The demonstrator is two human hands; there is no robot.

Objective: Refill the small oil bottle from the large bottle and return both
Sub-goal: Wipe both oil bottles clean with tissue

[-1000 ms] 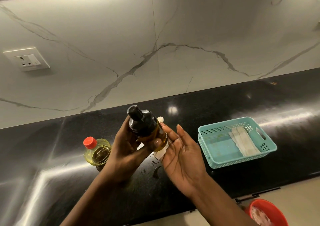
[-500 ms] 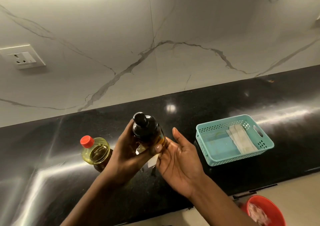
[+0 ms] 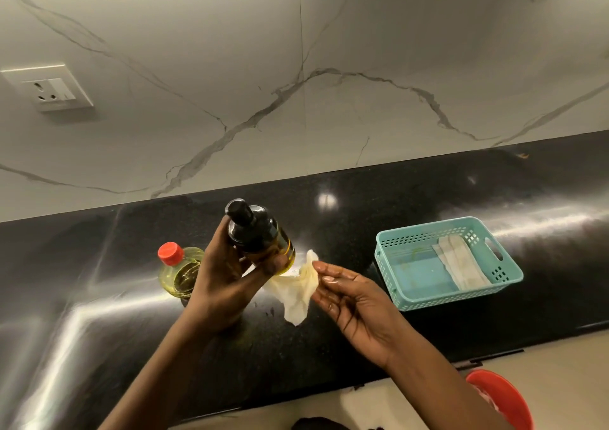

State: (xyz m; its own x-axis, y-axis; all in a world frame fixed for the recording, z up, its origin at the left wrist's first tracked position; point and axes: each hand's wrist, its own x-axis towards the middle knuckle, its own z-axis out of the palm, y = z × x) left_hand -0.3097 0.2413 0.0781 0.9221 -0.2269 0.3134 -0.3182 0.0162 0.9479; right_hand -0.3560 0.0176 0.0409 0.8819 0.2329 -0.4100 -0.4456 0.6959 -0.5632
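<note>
My left hand (image 3: 224, 278) grips the small oil bottle (image 3: 260, 235), a dark glass bottle with a black pump top, tilted above the black counter (image 3: 395, 199). Just right of it, my right hand (image 3: 349, 294) pinches an oily crumpled tissue (image 3: 296, 288) between fingertips; the tissue hangs down, its upper edge close under the bottle's base. The large bottle (image 3: 179, 271), clear with yellow oil and a red cap, stands upright on the counter behind my left hand, partly hidden by it.
A teal plastic basket (image 3: 408, 291) with folded white cloth strips (image 3: 461, 265) sits on the counter at right. A red bowl (image 3: 504, 400) shows below the counter's front edge. A wall socket (image 3: 52, 88) is on the marble backsplash. Small oil smears mark the counter.
My right hand has drawn away from the small bottle toward the right, pulling the tissue out from under it into plain sight. The left hand still holds the bottle.
</note>
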